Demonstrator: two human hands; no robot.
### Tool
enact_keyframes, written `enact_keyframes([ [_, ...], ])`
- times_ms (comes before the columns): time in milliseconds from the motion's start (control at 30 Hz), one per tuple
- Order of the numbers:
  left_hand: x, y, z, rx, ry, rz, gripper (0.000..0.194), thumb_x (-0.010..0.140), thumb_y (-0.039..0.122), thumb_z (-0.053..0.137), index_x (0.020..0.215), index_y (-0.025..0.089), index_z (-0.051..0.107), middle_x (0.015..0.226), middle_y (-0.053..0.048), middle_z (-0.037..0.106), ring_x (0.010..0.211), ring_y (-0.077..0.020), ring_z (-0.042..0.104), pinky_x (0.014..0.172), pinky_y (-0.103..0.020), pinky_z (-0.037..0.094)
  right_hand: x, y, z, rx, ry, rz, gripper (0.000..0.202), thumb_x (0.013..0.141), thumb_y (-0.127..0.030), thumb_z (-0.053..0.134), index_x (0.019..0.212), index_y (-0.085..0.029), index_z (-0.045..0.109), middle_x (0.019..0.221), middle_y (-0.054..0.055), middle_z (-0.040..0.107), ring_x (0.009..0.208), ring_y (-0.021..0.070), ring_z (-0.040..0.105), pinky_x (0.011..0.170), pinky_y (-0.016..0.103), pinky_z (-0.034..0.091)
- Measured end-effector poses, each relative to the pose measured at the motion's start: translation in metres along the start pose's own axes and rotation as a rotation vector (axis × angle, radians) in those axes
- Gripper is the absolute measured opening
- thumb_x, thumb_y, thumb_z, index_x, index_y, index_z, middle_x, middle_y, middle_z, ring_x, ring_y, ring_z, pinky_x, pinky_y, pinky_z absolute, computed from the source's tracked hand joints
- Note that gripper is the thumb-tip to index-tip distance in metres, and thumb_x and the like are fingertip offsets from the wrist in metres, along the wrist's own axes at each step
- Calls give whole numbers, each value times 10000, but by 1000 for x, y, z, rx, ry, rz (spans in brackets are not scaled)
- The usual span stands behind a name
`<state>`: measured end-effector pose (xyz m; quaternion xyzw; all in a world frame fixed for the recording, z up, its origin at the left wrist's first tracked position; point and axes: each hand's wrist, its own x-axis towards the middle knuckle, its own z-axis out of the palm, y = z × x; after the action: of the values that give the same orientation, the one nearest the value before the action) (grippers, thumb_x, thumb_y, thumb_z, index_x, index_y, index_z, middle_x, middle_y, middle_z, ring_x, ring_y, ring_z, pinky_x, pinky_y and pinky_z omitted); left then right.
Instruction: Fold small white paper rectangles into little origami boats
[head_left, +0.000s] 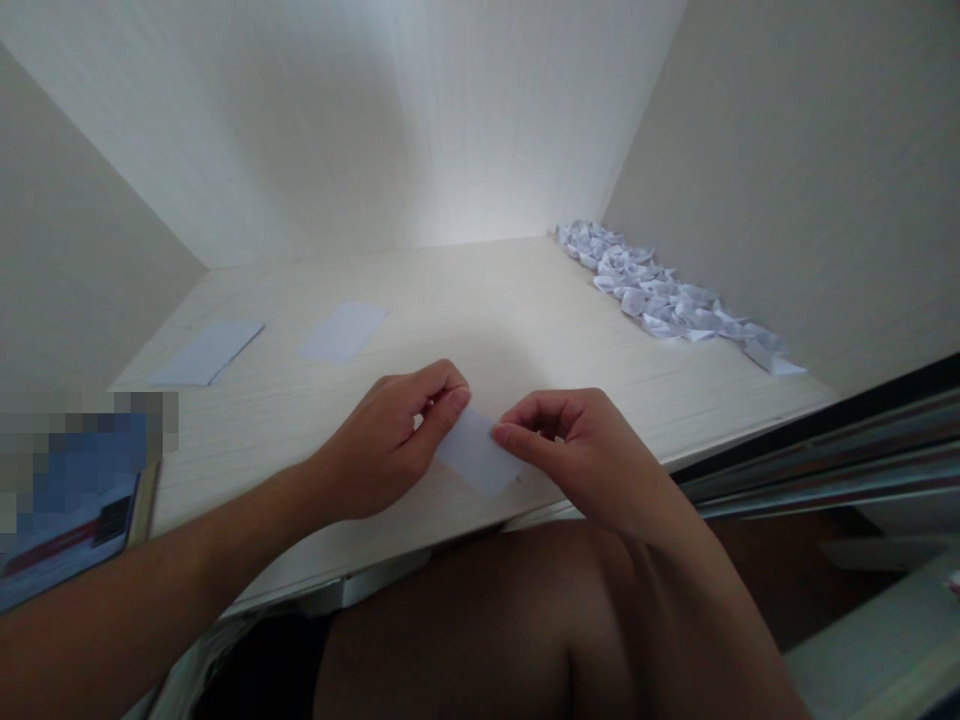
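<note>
A small sheet of white paper (484,460) is held between my two hands above the front part of the pale desk (300,450). My left hand (401,430) pinches its upper left corner between thumb and fingers. On the other side, my right hand (566,440) has thumb and forefinger closed on the right corner. The paper hangs tilted, its lower corner near the desk's front edge. Farther back lies a single white sheet (343,332), with a thin stack of white paper (210,353) to its left.
Many folded or twisted white paper pieces (652,290) form a long heap along the right wall. A framed item (82,520), partly pixelated, stands at the left edge. Walls enclose the desk at the back and sides. My legs are below the front edge.
</note>
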<state>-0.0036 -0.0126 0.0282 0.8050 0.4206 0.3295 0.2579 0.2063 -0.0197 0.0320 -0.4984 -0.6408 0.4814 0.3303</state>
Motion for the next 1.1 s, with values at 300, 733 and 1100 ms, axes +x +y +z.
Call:
enact_keyframes([
  [300, -3, 4, 6, -157, -99, -98, 279, 994, 369, 536, 814, 184, 642, 681, 20, 618, 632, -134, 534, 585, -274, 394, -4, -3, 8, -32, -7, -65, 182, 835, -271, 698, 709, -157, 760, 605, -29, 650, 561, 92, 476, 549, 251, 364],
  [733, 13, -19, -8, -455, 363, -241, 246, 875, 324, 665, 679, 203, 581, 600, 24, 513, 537, -115, 421, 511, -256, 305, -3, 11, -18, 144, 277, -73, 174, 816, -343, 768, 744, -185, 759, 728, 12, 756, 698, 129, 649, 678, 253, 475],
  [1100, 4, 1, 8, -459, 364, -59, 119, 906, 321, 714, 932, 205, 722, 967, -51, 701, 895, -170, 638, 754, -271, 544, -3, 7, 27, -17, 434, -455, 62, 865, -178, 729, 857, -231, 761, 879, 23, 783, 816, 182, 720, 765, 327, 563],
])
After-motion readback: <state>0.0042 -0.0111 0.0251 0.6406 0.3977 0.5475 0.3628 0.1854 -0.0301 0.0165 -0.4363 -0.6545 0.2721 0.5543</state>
